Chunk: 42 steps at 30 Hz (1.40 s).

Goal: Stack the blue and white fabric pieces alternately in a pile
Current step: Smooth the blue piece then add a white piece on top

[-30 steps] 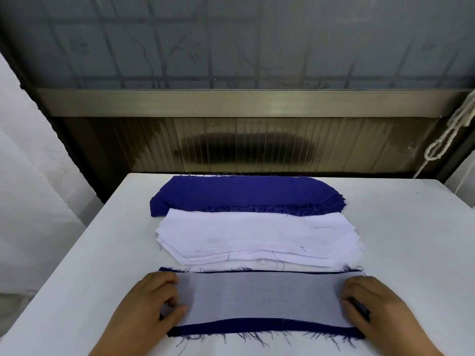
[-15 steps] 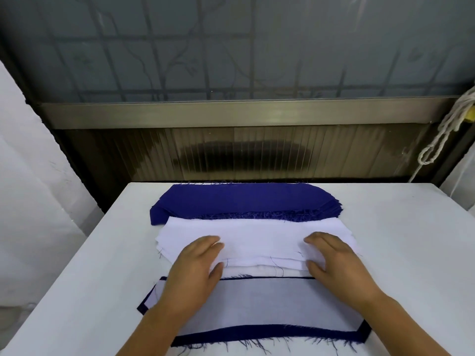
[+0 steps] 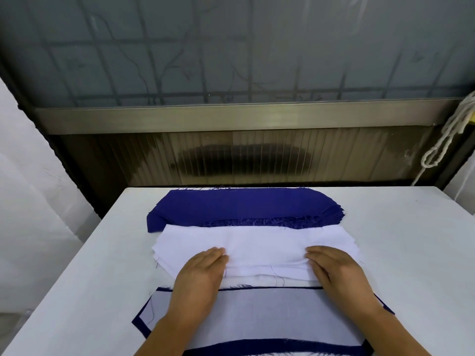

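A stack of blue fabric pieces [image 3: 244,205] lies at the far side of the white table [image 3: 411,253]. In front of it sits a stack of white fabric pieces [image 3: 257,242]. Nearest me is the alternating pile [image 3: 270,314], topped by a thin white piece with a blue piece showing round its edges. My left hand [image 3: 203,271] rests flat on the near left part of the white stack. My right hand [image 3: 334,268] lies on its near right part, fingers stretched forward. The top white piece bulges slightly between the hands.
A dark ribbed panel and a metal rail stand behind the table's far edge. A white rope [image 3: 447,140] hangs at the right. White cloth [image 3: 30,201] hangs at the left of the table.
Both hands left the ends of the near pile and moved forward onto the white stack. Over the last half second they pulled back slightly toward its near edge.
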{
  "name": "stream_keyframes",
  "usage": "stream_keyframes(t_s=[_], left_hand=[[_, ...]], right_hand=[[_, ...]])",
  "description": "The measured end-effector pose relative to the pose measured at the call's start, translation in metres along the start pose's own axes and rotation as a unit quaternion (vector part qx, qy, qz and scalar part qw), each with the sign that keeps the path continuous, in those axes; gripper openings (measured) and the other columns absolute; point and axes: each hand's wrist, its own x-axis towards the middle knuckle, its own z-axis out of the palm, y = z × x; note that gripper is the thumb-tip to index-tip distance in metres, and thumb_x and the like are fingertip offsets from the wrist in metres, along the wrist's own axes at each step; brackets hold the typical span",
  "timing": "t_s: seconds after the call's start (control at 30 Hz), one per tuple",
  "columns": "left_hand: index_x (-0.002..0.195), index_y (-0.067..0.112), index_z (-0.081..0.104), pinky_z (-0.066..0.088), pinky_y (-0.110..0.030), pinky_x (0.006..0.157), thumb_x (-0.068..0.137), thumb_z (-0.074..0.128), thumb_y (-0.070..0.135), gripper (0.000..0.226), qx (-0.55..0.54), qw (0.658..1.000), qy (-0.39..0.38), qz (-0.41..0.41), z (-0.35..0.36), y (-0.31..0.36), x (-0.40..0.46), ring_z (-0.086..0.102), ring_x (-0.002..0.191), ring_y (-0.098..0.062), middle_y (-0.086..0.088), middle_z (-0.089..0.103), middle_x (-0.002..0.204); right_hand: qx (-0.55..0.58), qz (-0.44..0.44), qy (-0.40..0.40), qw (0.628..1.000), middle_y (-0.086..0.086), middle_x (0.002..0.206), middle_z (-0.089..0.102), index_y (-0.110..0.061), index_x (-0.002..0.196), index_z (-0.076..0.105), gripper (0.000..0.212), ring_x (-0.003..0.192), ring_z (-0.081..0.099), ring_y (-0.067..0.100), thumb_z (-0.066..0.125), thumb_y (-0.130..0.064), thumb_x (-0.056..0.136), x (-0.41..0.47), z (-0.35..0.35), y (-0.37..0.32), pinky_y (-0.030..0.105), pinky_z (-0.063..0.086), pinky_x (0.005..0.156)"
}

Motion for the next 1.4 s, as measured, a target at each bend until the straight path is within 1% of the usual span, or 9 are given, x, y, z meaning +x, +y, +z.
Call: stream_keyframes(t_s=[0.1, 0.3, 0.47, 0.7, 0.83, 1.03, 1.13, 1.23, 1.4], left_hand=[[0.089, 0.015, 0.078, 0.057, -0.031, 0.080, 0.057, 0.090, 0.002, 0.037, -0.028, 0.999, 0.016, -0.012, -0.001, 0.000, 0.001, 0.071, 0.088, -0.019, 0.002, 0.074, 0.099], [0.083, 0.015, 0.071, 0.044, -0.022, 0.076, 0.085, 0.058, 0.016, 0.013, -0.040, 0.998, 0.051, 0.000, -0.001, 0.001, 0.000, 0.059, 0.082, -0.012, 0.008, 0.065, 0.089], [0.092, 0.012, 0.073, 0.043, -0.016, 0.082, 0.074, 0.081, 0.004, 0.021, -0.063, 0.997, 0.029, -0.040, -0.006, 0.000, -0.003, 0.055, 0.092, -0.007, 0.006, 0.068, 0.098], [0.088, 0.011, 0.078, 0.057, -0.033, 0.077, 0.063, 0.084, -0.009, 0.032, -0.047, 0.998, 0.018, -0.029, -0.025, 0.003, -0.001, 0.070, 0.092, -0.021, -0.002, 0.073, 0.102], [0.085, 0.016, 0.077, 0.054, -0.022, 0.069, 0.064, 0.084, -0.004, 0.030, -0.060, 0.998, 0.013, 0.000, -0.048, 0.004, -0.007, 0.067, 0.081, -0.012, 0.007, 0.071, 0.092], [0.095, 0.042, 0.062, 0.046, -0.013, 0.068, 0.091, 0.054, 0.040, 0.009, -0.109, 0.980, -0.166, -0.015, -0.085, -0.013, -0.026, 0.056, 0.079, 0.010, 0.029, 0.061, 0.088], [0.093, 0.044, 0.064, 0.049, -0.018, 0.081, 0.090, 0.061, 0.039, 0.006, -0.197, 0.939, -0.271, -0.074, -0.091, -0.021, -0.027, 0.060, 0.089, 0.009, 0.030, 0.063, 0.095], [0.087, 0.041, 0.064, 0.052, -0.025, 0.084, 0.090, 0.061, 0.032, 0.010, -0.204, 0.925, -0.307, -0.094, -0.094, -0.020, -0.017, 0.062, 0.088, 0.005, 0.025, 0.065, 0.092], [0.089, 0.032, 0.067, 0.043, -0.016, 0.065, 0.092, 0.056, 0.026, 0.012, -0.075, 0.997, -0.015, -0.031, -0.102, -0.015, -0.006, 0.054, 0.077, 0.004, 0.024, 0.061, 0.085]], right_hand=[[0.004, -0.011, 0.035, 0.999, -0.005, 0.095, 0.073, -0.013, 0.088, 0.077, 0.022, 0.089, 0.069, 0.016, 0.079, 0.003, 0.073, 0.001, 0.002, -0.001, 0.017, 0.042, 0.083], [0.056, 0.020, 0.031, 0.998, -0.009, 0.090, 0.065, -0.014, 0.080, 0.069, 0.031, 0.086, 0.053, 0.005, 0.078, 0.012, 0.065, 0.000, -0.001, -0.003, 0.016, 0.042, 0.073], [0.181, 0.072, -0.009, 0.981, -0.018, 0.099, 0.064, -0.024, 0.087, 0.069, 0.022, 0.098, 0.058, 0.003, 0.068, -0.002, 0.086, -0.009, -0.007, -0.002, 0.013, 0.045, 0.076], [0.107, 0.018, 0.003, 0.994, -0.009, 0.098, 0.066, -0.014, 0.087, 0.072, 0.023, 0.094, 0.055, 0.002, 0.073, 0.008, 0.078, -0.007, -0.021, -0.013, 0.016, 0.042, 0.083], [0.112, 0.027, -0.008, 0.993, -0.018, 0.093, 0.065, -0.021, 0.088, 0.069, 0.022, 0.088, 0.057, 0.001, 0.070, 0.000, 0.083, -0.017, -0.043, -0.025, 0.011, 0.043, 0.075], [0.286, 0.135, -0.238, 0.918, -0.002, 0.081, 0.068, -0.028, 0.089, 0.067, 0.007, 0.069, 0.057, 0.007, 0.062, -0.024, 0.092, -0.029, -0.085, -0.027, 0.020, 0.045, 0.068], [0.288, 0.153, -0.330, 0.886, -0.004, 0.085, 0.071, -0.024, 0.085, 0.072, 0.015, 0.075, 0.062, 0.003, 0.063, -0.015, 0.093, -0.026, -0.089, -0.026, 0.016, 0.046, 0.070], [0.246, 0.159, -0.311, 0.904, -0.005, 0.081, 0.070, -0.026, 0.080, 0.070, 0.020, 0.072, 0.060, 0.000, 0.062, -0.013, 0.093, -0.023, -0.086, -0.030, 0.018, 0.046, 0.069], [0.175, 0.118, -0.057, 0.976, -0.020, 0.081, 0.065, -0.029, 0.082, 0.064, 0.019, 0.070, 0.059, 0.000, 0.061, -0.013, 0.091, -0.016, -0.089, -0.041, 0.008, 0.041, 0.064]])
